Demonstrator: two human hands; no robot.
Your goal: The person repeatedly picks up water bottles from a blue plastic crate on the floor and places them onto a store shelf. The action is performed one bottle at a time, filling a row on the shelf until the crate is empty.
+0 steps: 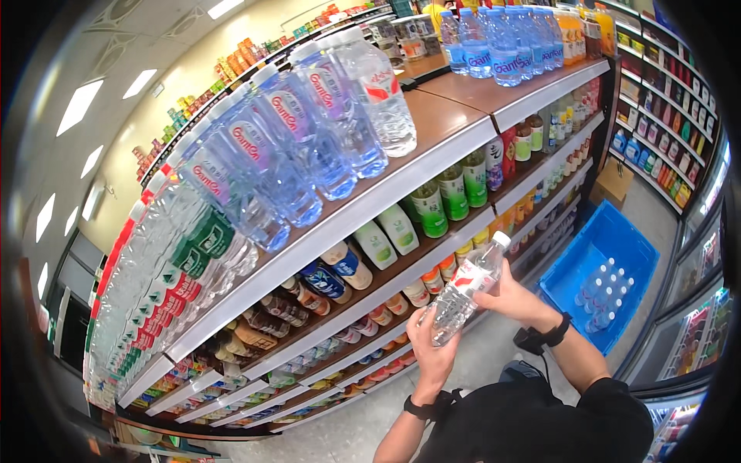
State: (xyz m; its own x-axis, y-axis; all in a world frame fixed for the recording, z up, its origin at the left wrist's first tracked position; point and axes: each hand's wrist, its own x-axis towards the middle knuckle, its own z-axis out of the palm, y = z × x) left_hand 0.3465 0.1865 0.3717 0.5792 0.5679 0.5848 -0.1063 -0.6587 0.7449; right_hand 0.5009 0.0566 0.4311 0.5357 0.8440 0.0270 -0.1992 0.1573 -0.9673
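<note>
A clear plastic water bottle [468,283] with a white cap and a red-and-white label is held tilted between both hands, cap towards the upper right. Around its base my left hand [434,347] is closed. The fingers of my right hand [512,298] grip it near the shoulder, below the cap. Beyond them, on the brown top shelf [446,118], one similar bottle [379,95] stands upright at the right end of a row of Ganten water bottles [307,124].
Right of me, a blue plastic crate [556,272] on the floor holds several small water bottles [605,295]. A cardboard box [613,179] sits behind it. Shelves of drinks [431,208] run along the front, with small blue bottles [503,52] on top. Glass-doored coolers [671,353] line the right side.
</note>
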